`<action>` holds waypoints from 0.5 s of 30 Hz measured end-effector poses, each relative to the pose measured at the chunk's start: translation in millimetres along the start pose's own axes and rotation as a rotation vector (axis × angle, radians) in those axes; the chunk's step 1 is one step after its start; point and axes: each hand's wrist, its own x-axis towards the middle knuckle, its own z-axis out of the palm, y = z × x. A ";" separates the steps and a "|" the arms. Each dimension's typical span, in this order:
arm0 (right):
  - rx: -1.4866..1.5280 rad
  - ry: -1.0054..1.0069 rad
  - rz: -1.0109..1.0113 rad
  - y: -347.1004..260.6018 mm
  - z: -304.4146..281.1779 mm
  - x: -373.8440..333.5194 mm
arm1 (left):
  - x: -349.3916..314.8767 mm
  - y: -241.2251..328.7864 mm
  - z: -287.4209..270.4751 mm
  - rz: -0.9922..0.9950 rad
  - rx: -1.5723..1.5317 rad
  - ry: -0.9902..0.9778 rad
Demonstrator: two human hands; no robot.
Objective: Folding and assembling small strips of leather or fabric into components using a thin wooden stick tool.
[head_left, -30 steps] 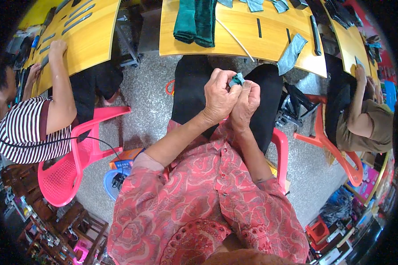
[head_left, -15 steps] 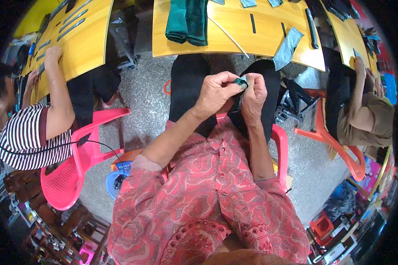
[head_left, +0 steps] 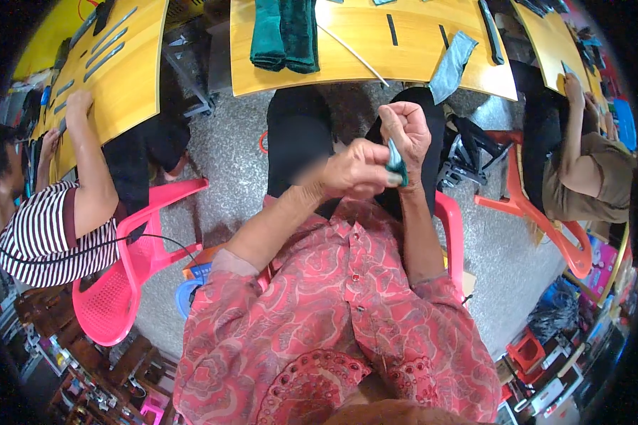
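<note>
In front of my lap, my left hand (head_left: 358,168) pinches a small strip of dark green velvet cloth (head_left: 404,172) with a pale blue-grey side. The cloth lies against the inside of my right wrist. Just above it, my right hand (head_left: 408,131) is raised with curled fingers and the thumb pressed to the index finger. Anything inside that pinch is too small to make out. Beyond my hands, folded dark green velvet pieces (head_left: 285,35) lie on the yellow table (head_left: 365,67). A pale blue-grey cloth piece (head_left: 452,67) hangs over its front edge.
A thin pale stick (head_left: 351,53), dark strips (head_left: 393,30) and a long black tool (head_left: 490,32) lie on the table. A pink chair (head_left: 124,283) with a person in stripes is at left. At right, another person sits on an orange chair (head_left: 532,205).
My left hand has drawn the green strip down and toward me, to my right wrist. My right hand has risen slightly and turned, and the two hands' fingertips have parted.
</note>
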 end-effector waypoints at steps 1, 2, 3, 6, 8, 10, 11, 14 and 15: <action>-0.047 -0.024 0.034 -4.5 0.7 -1.7 | -0.6 0.6 1.3 -0.002 -0.001 -0.001; -0.051 0.001 0.053 -8.6 3.9 -2.5 | -1.0 0.6 2.1 -0.030 0.002 -0.063; -0.052 0.003 0.054 -7.5 6.6 -4.2 | -2.0 1.3 4.2 -0.057 0.007 -0.127; 0.016 -0.103 0.015 -4.3 10.1 -7.2 | 3.7 -19.7 6.9 -0.043 0.001 -0.220; 0.012 -0.118 0.044 -5.3 9.8 -4.8 | 0.0 -13.2 7.7 -0.097 -0.057 -0.250; -0.022 -0.108 0.062 -6.2 13.6 -3.5 | -2.0 -10.6 10.0 -0.048 -0.173 -0.297; -0.022 -0.105 0.061 -4.4 16.8 -1.9 | -1.2 -10.9 10.6 -0.051 -0.172 -0.299; 0.037 -0.022 0.096 4.9 17.7 1.9 | 1.0 -10.0 11.2 0.153 -0.249 -0.251; 0.037 -0.021 0.093 5.9 15.2 1.5 | 0.2 -8.1 12.0 0.153 -0.247 -0.254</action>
